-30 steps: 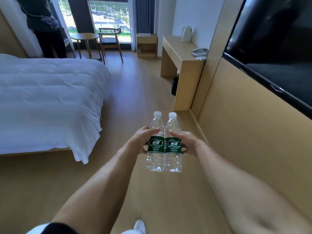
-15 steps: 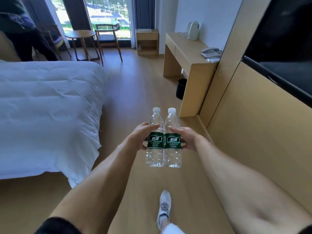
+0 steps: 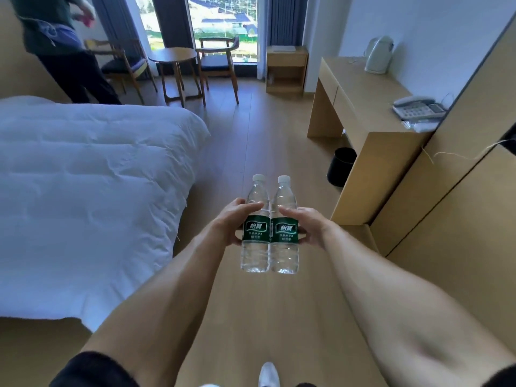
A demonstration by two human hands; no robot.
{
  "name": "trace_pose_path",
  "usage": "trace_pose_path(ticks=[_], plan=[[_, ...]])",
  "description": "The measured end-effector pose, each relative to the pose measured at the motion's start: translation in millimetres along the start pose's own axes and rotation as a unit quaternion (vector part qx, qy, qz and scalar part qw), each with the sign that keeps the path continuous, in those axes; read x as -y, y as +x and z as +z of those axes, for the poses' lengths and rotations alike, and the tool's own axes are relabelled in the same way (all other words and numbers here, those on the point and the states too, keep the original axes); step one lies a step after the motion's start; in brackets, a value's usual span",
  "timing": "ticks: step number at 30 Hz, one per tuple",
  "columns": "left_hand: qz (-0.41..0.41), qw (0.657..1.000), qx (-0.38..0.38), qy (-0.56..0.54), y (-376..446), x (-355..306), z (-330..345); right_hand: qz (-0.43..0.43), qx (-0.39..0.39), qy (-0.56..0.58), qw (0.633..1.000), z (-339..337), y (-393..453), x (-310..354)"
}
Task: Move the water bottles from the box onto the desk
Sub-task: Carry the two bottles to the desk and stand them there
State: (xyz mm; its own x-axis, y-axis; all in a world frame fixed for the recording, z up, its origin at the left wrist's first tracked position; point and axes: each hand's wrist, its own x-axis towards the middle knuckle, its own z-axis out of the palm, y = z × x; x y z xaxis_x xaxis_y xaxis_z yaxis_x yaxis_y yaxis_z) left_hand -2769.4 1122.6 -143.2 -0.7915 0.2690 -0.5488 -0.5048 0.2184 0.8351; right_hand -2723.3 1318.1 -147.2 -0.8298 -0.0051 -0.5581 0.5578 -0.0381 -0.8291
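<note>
Two bottles (image 3: 269,224) are carried upright and side by side, touching along their length, in front of the person and above the floor (image 3: 251,141). The left hand (image 3: 233,223) grips the left bottle and the right hand (image 3: 304,224) grips the right one, each with its fingers curled round the green label and the thumb laid over the front. Pressing the pair together likely steadies them as one bundle for the walk. Their long axes run vertical, white caps up and bases down, so the water sits low and they can be stood straight down. Neither is on the bench (image 3: 371,113) yet, which lies ahead and to the right of the bottles and carries a kettle (image 3: 378,54) and a phone (image 3: 418,107). Left of the bottles lies a bed (image 3: 83,177). No box shows.
</note>
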Motion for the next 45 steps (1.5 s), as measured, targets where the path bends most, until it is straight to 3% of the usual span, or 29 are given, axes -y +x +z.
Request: trace_pose_path(ticks=[15,31,38,45], plan=[[-0.006,0.999,0.048,0.007,212.3,-106.7,-11.9,0.012,-0.046,0.014,0.999,-68.1,189.2,101.0],[-0.030,0.987,0.144,0.061,488.1,-290.1,-42.9,0.018,-0.152,0.096,0.984,-123.3,408.5,261.1],[-0.027,0.984,0.161,0.073,583.0,-347.8,-27.1,0.021,-0.159,0.108,0.981,-174.1,490.9,308.4],[-0.021,0.988,0.125,0.093,686.2,-417.1,-15.0,0.023,-0.119,0.117,0.986,-234.1,601.7,364.7]])
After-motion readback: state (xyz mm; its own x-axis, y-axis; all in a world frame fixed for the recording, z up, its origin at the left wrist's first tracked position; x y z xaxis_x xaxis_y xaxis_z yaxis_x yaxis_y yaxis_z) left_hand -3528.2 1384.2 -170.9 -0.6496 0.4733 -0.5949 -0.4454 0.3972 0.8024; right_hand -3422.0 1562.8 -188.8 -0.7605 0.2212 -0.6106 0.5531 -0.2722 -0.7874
